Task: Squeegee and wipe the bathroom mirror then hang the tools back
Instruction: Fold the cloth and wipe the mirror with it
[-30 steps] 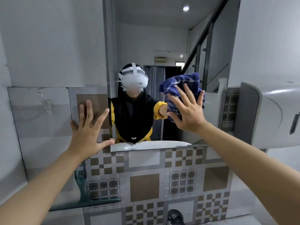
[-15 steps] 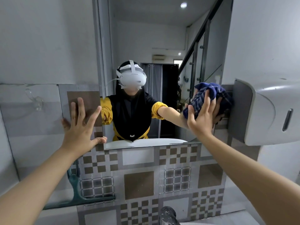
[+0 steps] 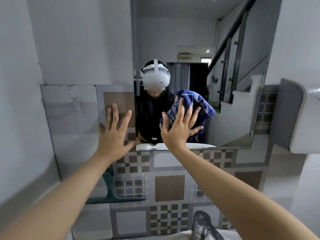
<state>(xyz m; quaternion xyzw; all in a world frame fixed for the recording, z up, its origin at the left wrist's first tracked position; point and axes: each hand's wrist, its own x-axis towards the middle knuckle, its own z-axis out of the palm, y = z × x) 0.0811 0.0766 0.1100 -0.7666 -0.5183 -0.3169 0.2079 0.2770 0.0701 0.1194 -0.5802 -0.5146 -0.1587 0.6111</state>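
The bathroom mirror fills the wall ahead, above patterned tiles. My right hand presses a crumpled blue checked cloth flat against the lower middle of the glass, fingers spread over it. My left hand rests with fingers apart on the tiled wall just left of the mirror's edge, holding nothing. A green squeegee stands against the tiles below my left forearm, partly hidden by the arm.
A white dispenser juts from the wall at the right of the mirror. A clear wall hook is stuck on the tile at the left. A chrome tap rises at the bottom edge.
My right hand has swept the cloth leftwards from the mirror's right edge to its lower middle. The left hand stays braced on the tiles.
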